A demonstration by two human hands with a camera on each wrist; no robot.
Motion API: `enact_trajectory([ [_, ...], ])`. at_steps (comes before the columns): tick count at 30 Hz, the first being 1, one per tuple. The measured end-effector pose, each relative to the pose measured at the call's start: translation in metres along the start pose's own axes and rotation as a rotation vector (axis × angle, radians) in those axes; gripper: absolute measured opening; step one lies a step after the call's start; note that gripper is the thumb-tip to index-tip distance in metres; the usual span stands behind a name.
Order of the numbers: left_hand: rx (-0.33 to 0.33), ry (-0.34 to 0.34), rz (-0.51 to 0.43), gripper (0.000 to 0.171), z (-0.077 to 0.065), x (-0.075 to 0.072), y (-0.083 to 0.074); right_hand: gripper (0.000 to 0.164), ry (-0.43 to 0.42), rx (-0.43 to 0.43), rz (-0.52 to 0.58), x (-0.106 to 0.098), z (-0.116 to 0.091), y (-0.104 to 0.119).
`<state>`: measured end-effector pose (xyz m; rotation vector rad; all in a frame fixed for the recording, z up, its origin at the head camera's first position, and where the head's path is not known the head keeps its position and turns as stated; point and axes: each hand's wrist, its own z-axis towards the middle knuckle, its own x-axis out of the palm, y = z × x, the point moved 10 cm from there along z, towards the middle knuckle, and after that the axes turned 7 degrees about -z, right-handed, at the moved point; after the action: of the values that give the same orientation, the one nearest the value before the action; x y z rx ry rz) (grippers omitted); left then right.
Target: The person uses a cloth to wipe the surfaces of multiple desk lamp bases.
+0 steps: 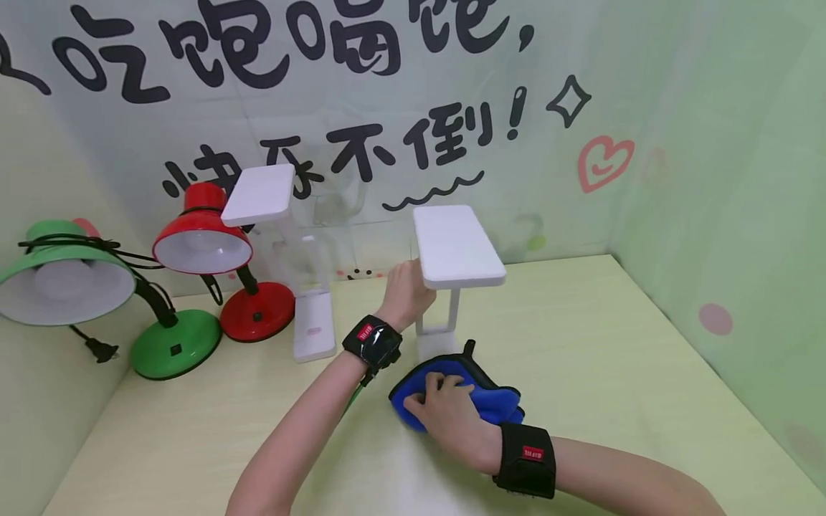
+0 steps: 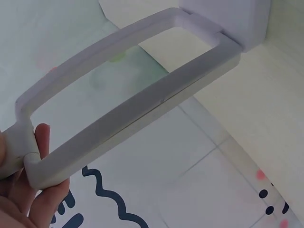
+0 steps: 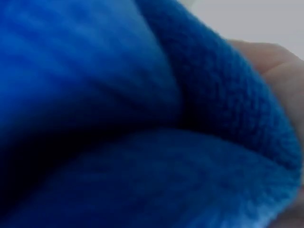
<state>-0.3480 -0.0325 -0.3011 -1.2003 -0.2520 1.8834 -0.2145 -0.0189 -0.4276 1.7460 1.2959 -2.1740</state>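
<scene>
Half hidden, left hand (image 1: 405,295) grips a white lamp (image 1: 458,247); right hand (image 1: 454,424) seemingly clutches blue cloth (image 1: 495,404).

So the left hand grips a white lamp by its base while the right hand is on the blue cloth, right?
Not quite: in the left wrist view, the left hand holds the white lamp at its stand's upper end, away from the base. The right hand is on the blue cloth.

Head cam fwd/dn; wrist cams close

Pale tbl (image 1: 581,344) w/ 4 lamps (image 1: 458,247)
</scene>
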Motion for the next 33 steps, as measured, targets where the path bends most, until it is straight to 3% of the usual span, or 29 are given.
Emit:
enact_trajectory([
  [6,-0.022,0.015,-0.047,0.029,0.000,0.003,0.003,0.042,-0.035,-0.110,0.048,-0.007,0.009,0.015],
  [14,-0.004,0.009,-0.055,0.027,0.000,0.002,0.001,0.046,0.010,-0.018,0.090,-0.001,-0.005,-0.011],
  [22,-0.040,0.023,-0.037,0.025,0.001,0.004,0.007,0.047,0.021,0.016,0.228,0.019,0.027,-0.043],
  [25,-0.037,0.021,-0.023,0.026,0.001,0.003,0.006,0.048,0.012,0.029,0.225,0.024,0.033,-0.049],
  [30,-0.025,0.015,0.001,0.026,0.002,0.003,0.005,0.047,-0.024,0.021,0.119,0.011,0.015,-0.034],
  [33,-0.008,0.000,0.006,0.026,0.002,0.002,0.003,0.045,-0.028,0.055,0.156,0.005,0.005,-0.028],
])
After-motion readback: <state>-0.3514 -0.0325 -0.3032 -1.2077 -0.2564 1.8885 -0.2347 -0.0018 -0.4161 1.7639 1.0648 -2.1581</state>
